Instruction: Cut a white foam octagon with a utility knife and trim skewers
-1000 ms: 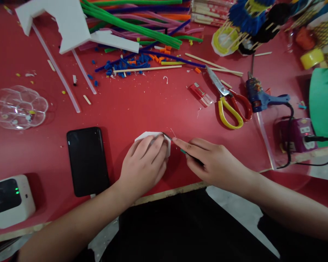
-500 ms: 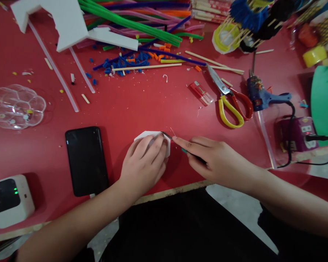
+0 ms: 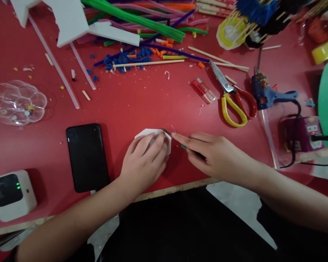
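Observation:
My left hand (image 3: 144, 162) lies flat with its fingers pressed on a small white foam piece (image 3: 144, 133) near the front edge of the red table (image 3: 131, 105). My right hand (image 3: 210, 154) grips a thin cutter with a green handle (image 3: 183, 147); its index finger runs along the tool. The blade tip (image 3: 165, 131) touches the foam piece's upper right edge, right beside my left fingertips.
A black phone (image 3: 87, 156) lies left of my hands and a white device with a green light (image 3: 12, 194) sits at the front left. Scissors (image 3: 232, 98), a red lighter (image 3: 203, 90), a blue glue gun (image 3: 268, 94), pipe cleaners (image 3: 142, 22), foam board (image 3: 68, 18) and a clear tray (image 3: 16, 103) lie farther back.
Both hands stay on the foam piece with the blade at the same edge. Only the camera view has shifted slightly; nothing was taken up or let go.

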Available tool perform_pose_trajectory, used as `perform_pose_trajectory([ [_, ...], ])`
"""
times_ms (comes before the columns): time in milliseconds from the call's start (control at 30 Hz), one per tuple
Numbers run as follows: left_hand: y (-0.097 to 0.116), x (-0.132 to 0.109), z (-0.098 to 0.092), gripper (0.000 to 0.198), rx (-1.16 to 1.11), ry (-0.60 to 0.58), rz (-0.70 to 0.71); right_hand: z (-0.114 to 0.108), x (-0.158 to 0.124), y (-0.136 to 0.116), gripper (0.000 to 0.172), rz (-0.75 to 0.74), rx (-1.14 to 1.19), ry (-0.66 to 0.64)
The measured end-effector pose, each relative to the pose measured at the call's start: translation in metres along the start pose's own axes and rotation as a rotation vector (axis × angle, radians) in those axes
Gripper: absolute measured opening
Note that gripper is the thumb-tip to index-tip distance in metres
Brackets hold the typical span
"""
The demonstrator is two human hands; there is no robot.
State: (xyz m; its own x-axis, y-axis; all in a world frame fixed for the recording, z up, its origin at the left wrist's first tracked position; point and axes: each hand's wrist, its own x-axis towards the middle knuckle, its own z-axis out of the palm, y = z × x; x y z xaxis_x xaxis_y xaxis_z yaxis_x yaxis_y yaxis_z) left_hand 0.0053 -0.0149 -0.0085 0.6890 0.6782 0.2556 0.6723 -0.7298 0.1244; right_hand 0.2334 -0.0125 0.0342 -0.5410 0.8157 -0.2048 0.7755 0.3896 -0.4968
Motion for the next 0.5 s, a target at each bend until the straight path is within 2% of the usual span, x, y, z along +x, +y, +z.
perform_pose_trajectory([
  [500,0.0002,0.0006,-0.0015,0.036,0.036,-0.005,-0.003,0.0072,-0.0018,-0.0007,0.049,-0.04,-0.067,0.039],
])
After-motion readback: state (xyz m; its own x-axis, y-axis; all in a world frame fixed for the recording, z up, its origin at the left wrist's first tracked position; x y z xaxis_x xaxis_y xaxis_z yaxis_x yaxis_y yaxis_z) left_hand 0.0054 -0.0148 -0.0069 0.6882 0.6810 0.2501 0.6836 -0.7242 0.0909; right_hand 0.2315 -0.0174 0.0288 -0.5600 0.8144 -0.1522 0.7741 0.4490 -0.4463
